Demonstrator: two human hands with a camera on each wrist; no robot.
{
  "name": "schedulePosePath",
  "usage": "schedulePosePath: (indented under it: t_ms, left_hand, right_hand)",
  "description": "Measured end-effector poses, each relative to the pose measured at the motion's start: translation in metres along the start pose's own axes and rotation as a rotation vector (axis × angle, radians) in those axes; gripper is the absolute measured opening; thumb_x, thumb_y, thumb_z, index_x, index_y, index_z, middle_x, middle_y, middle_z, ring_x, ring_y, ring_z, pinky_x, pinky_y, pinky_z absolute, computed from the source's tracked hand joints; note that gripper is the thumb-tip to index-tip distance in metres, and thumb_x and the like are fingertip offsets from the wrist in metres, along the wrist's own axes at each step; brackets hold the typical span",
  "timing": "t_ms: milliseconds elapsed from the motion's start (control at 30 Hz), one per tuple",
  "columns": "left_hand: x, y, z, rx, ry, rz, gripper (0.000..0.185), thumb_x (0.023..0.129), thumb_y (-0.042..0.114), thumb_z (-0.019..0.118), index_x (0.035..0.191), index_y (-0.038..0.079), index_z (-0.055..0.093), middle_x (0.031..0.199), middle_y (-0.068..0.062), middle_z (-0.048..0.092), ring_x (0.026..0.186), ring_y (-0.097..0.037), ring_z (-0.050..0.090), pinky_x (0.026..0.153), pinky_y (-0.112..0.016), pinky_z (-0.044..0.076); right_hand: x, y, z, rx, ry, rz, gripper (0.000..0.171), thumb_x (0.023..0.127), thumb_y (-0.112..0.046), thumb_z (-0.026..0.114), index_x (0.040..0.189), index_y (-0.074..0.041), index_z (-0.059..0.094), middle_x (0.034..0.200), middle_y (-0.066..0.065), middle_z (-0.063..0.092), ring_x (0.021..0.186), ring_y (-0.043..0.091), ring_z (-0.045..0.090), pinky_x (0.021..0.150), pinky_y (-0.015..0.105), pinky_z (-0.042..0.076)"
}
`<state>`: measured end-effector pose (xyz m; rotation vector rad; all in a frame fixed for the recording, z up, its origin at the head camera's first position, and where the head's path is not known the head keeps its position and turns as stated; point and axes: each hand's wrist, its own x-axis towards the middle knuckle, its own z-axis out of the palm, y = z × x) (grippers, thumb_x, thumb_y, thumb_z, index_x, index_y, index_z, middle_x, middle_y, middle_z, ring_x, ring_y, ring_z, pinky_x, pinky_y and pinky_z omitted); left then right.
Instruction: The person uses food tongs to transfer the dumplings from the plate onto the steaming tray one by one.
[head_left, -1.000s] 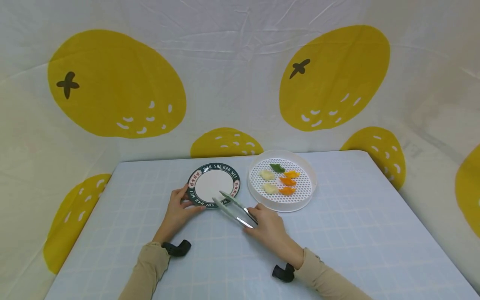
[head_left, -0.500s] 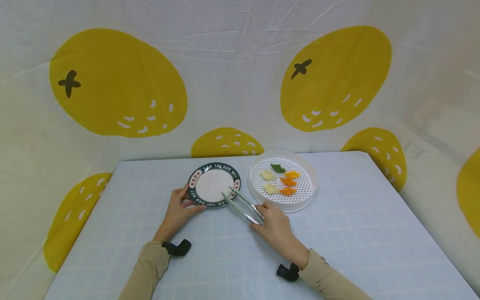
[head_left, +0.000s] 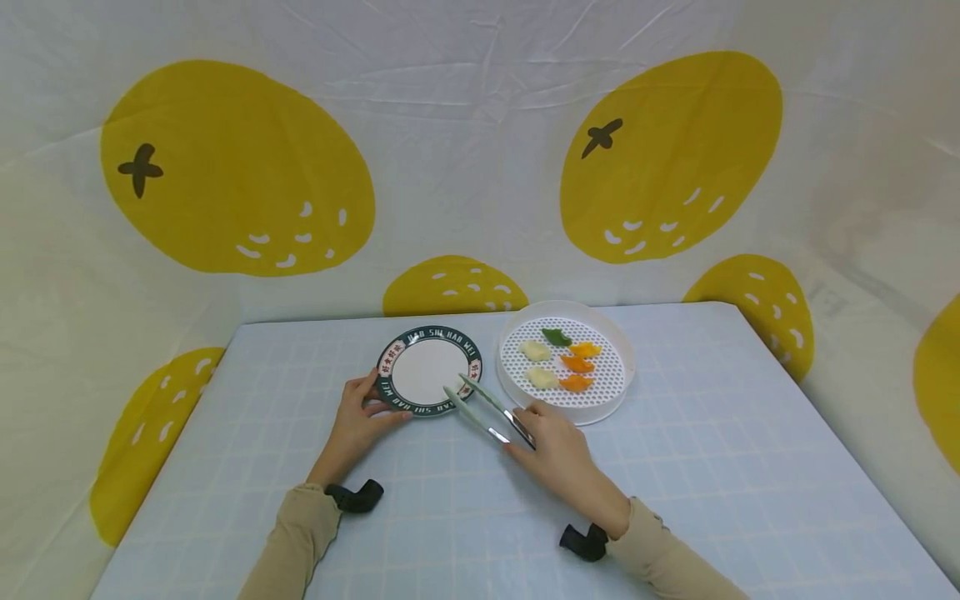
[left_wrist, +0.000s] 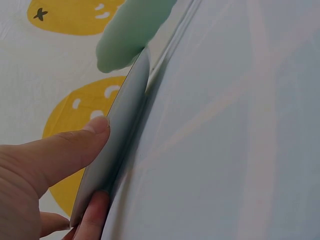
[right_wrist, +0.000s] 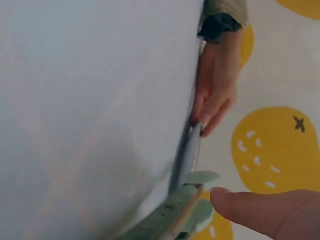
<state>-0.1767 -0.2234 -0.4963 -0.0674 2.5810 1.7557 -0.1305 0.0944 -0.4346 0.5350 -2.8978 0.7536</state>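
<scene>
My left hand (head_left: pixel 358 423) pinches the near-left rim of a plate (head_left: pixel 423 367) with a white centre and a dark green lettered border. In the left wrist view the thumb (left_wrist: pixel 75 152) lies on the upper face, with fingers underneath. My right hand (head_left: pixel 558 446) grips metal tongs (head_left: pixel 472 413) with pale green tips. The tong tips are spread apart over the plate's near-right part, nothing between them; whether they touch it I cannot tell. To the right, a white round steamer tray (head_left: pixel 577 412) with a perforated base holds several small dumpling-like pieces: cream, orange and green.
Under everything lies a pale blue checked tablecloth (head_left: pixel 450 533). Behind the table's back edge hangs a white cloth (head_left: pixel 465 167) printed with large yellow fruit. A black wrist device (head_left: pixel 356 497) sits at the left cuff, another (head_left: pixel 583 542) at the right.
My right hand and the tongs have shifted a little to the right, from over the plate's middle toward its right rim. My left hand, the plate and the steamer tray have stayed put.
</scene>
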Motion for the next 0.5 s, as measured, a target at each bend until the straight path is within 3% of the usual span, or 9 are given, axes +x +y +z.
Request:
schedulePosePath:
  t_ms: [133, 300, 400, 500]
  left_hand:
    - [0.0, 0.0, -0.001, -0.002, 0.0, -0.012, 0.112, 0.074, 0.024, 0.09, 0.158, 0.007, 0.019, 0.138, -0.013, 0.031, 0.115, -0.027, 0.055, 0.094, -0.019, 0.054]
    - [-0.002, 0.0, -0.003, -0.049, -0.018, -0.022, 0.108, 0.075, 0.02, 0.089, 0.158, 0.006, 0.021, 0.136, -0.015, 0.033, 0.112, -0.029, 0.059, 0.091, -0.02, 0.056]
    - [-0.005, 0.001, -0.008, -0.055, -0.039, -0.033, 0.104, 0.077, 0.02, 0.088, 0.157, 0.008, 0.023, 0.137, -0.016, 0.033, 0.111, -0.03, 0.06, 0.092, -0.022, 0.056]
    - [-0.011, 0.005, -0.017, -0.013, -0.041, -0.059, 0.102, 0.078, 0.026, 0.086, 0.158, 0.01, 0.024, 0.141, -0.016, 0.034, 0.113, -0.03, 0.059, 0.094, -0.026, 0.056]
  right_hand:
    - [0.0, 0.002, -0.022, 0.078, 0.015, -0.033, 0.038, 0.081, -0.024, 0.084, 0.112, -0.005, 0.074, 0.104, 0.003, 0.065, 0.083, 0.015, 0.056, 0.065, 0.027, 0.053]
    - [0.001, 0.021, -0.057, 0.2, 0.195, -0.226, 0.028, 0.081, -0.01, 0.082, 0.107, -0.003, 0.074, 0.108, 0.006, 0.067, 0.094, 0.022, 0.062, 0.076, 0.035, 0.061]
    - [0.003, 0.039, -0.079, 0.22, 0.307, -0.329, 0.035, 0.079, -0.001, 0.081, 0.113, 0.0, 0.072, 0.109, 0.008, 0.067, 0.096, 0.025, 0.064, 0.081, 0.026, 0.059]
    - [0.004, 0.059, -0.099, 0.206, 0.384, -0.343, 0.045, 0.078, 0.004, 0.08, 0.121, 0.0, 0.068, 0.113, 0.01, 0.066, 0.102, 0.027, 0.063, 0.093, 0.012, 0.05]
